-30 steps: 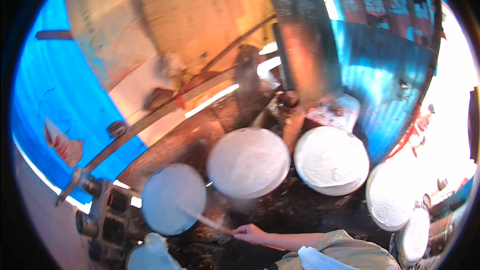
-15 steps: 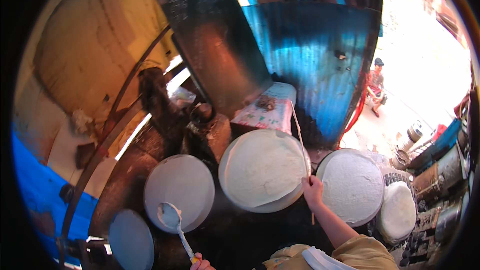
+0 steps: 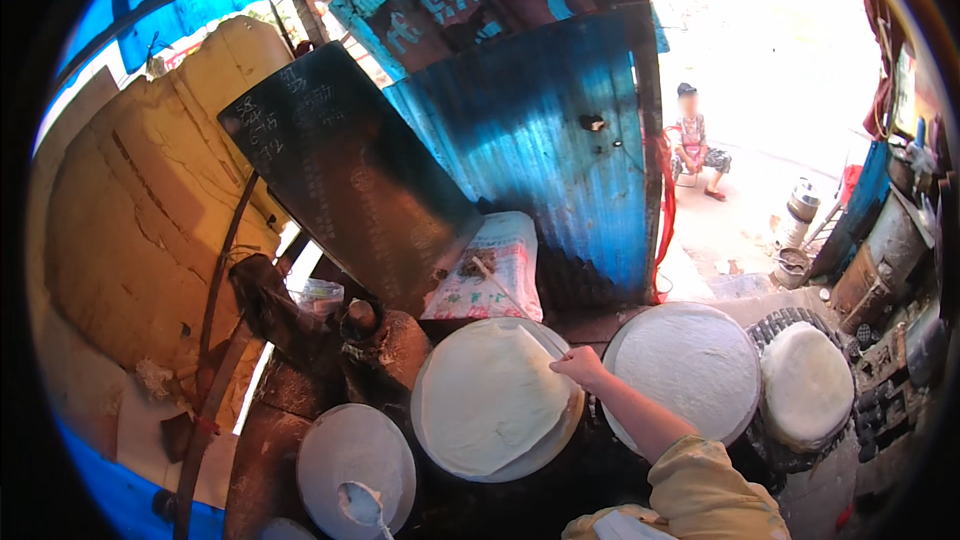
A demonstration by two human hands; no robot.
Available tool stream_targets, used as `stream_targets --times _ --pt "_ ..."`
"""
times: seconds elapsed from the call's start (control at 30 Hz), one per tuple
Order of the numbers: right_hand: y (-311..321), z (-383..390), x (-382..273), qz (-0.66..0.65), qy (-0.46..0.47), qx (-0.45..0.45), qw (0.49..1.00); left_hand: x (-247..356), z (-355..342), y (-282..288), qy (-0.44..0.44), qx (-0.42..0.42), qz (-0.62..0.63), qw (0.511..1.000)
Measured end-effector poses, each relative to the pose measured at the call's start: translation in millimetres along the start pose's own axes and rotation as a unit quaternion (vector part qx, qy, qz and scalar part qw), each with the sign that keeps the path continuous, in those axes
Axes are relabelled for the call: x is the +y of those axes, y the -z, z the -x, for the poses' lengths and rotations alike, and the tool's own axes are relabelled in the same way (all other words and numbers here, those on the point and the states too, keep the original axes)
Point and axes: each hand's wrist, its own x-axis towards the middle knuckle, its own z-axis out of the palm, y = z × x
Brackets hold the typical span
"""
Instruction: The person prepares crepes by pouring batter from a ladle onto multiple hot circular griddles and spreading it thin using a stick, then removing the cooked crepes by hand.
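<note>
My right hand (image 3: 579,368) is closed around a thin pale stick (image 3: 520,312), held over the right side of the middle round griddle (image 3: 572,420). The stick points up and to the left, its far end in front of a printed sack. A thin, pale flatbread (image 3: 485,395) covers most of that griddle, off-centre, leaving a strip of rim bare at the lower right. A ladle (image 3: 362,503) coated in white batter is over the left griddle (image 3: 345,450). My left hand is out of view; the ladle's handle runs off the lower edge.
On the right griddle (image 3: 682,372) lies a white layer of batter. Beside it, a pile of pale flatbreads (image 3: 806,380) rests on a dark slatted mat. Behind stand a printed sack (image 3: 510,250), a dark board (image 3: 350,170) and blue corrugated sheeting (image 3: 560,160). A person (image 3: 692,140) sits outside.
The view has shifted, so the griddles sit lower. The stick has swung from steep beside the middle griddle to a leftward slant over its edge. My left hand has left the picture.
</note>
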Motion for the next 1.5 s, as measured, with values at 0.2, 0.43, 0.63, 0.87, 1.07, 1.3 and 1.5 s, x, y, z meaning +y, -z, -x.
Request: stream_targets --times 0.2,0.43,0.63,0.87,1.07,1.3,1.5 --pt "1 31 9 0.059 0.021 0.049 0.997 9 30 11 -0.025 0.011 -0.016 0.999" --pt "-34 68 -72 0.039 0.129 0.137 0.981 25 57 27 -0.022 0.032 -0.013 0.999" --pt "-38 109 -90 -0.049 0.241 0.209 0.947 37 52 42 0.023 0.037 -0.044 0.998" --pt "53 179 -82 -0.328 0.158 0.133 0.922 30 37 45 0.058 0.054 -0.094 0.992" --pt "261 229 1 -0.287 0.128 0.296 0.902 -15 9 40 0.131 0.054 -0.113 0.984" --pt "475 307 5 0.164 0.070 0.370 0.912 -88 -42 42 0.258 0.043 -0.091 0.961" --pt "423 256 162 0.458 -0.018 0.431 0.777 -147 -69 42 0.202 0.106 -0.056 0.972"
